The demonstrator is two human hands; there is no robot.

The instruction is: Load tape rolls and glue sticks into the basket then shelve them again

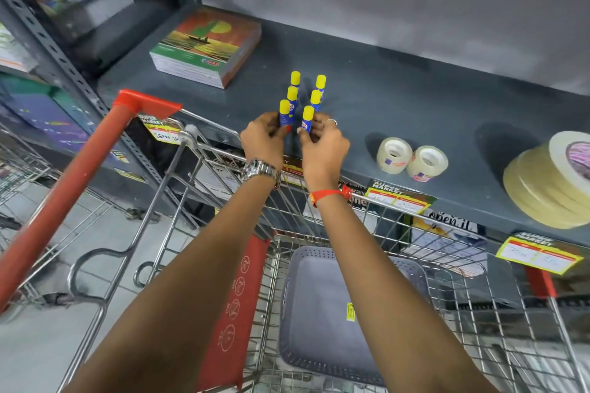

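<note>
Both hands are up at the grey shelf (399,99). The left hand (263,139) pinches the front-left glue stick (285,113), fingers closed round its blue body; the right hand (322,143) grips the front-right glue stick (307,120) the same way. Both sticks stand upright, though whether their bases touch the shelf is hidden behind the fingers. Four more glue sticks (305,88) stand in two rows just behind. To the right, two clear tape rolls (412,159) sit touching each other, and a stack of masking tape rolls (555,182) leans at the edge. Below, the grey basket (306,357) rests in the trolley (463,281). A stack of notebooks (207,48) lies back left.
</note>
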